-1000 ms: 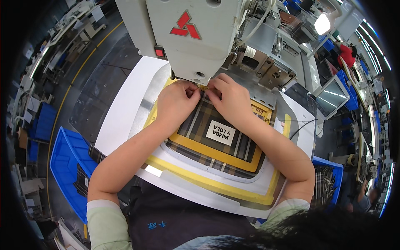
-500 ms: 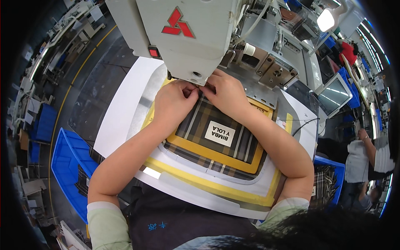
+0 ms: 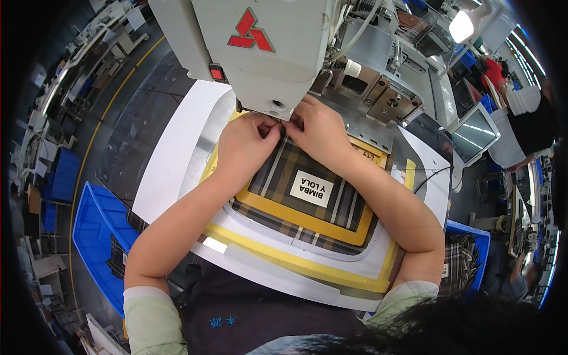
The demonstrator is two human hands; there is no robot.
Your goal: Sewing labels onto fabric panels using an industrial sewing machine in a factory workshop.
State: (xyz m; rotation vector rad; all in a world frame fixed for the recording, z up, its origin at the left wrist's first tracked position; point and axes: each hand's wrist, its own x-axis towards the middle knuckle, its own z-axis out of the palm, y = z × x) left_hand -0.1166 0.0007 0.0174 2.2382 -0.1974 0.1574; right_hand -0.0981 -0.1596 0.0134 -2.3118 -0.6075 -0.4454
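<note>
Left hand and right hand curl close together at the machine head; whether they pinch anything, I cannot tell. Below it, a yellow frame borders plaid fabric.

A white-topped table spans the middle of the view. Yellow tape runs along its lower and right parts; at its centre lies plaid cloth, showing inside and below a yellow frame. A thin black cord crosses the right side.
</note>
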